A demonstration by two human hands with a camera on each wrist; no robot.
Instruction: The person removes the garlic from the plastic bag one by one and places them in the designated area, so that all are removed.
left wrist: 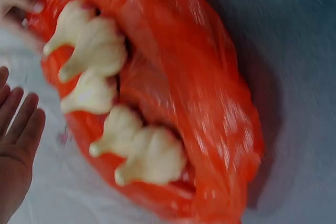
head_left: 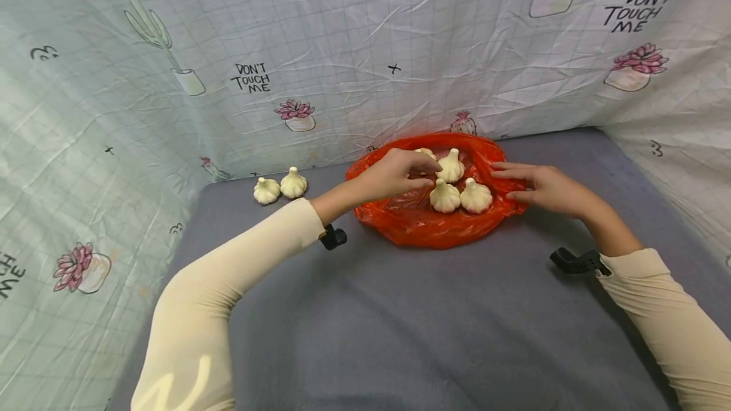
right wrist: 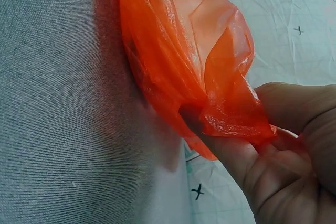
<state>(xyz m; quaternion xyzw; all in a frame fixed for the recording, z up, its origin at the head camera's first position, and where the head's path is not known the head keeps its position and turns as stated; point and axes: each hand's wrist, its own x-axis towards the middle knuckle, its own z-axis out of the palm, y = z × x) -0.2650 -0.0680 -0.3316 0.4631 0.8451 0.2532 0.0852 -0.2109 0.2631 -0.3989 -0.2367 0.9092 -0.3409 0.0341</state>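
Observation:
A red plastic bag [head_left: 422, 233] lies opened wide, with several garlic bulbs [head_left: 476, 196] inside it. My left hand [head_left: 394, 174] hovers over the bag beside the bulbs, its fingers extended and empty. In the left wrist view, the straight fingers of the left hand [left wrist: 18, 145] show apart from the garlic bulbs [left wrist: 157, 156]. My right hand [head_left: 551, 190] is at the bag's right edge. The right wrist view has the red plastic [right wrist: 236, 103] gathered between thumb and fingers of the right hand [right wrist: 283, 166].
Two more garlic bulbs [head_left: 266, 190] sit side by side on the grey cloth-covered table [head_left: 365, 335], left of the bag. A white printed curtain [head_left: 354, 49] hangs behind the table and along its sides.

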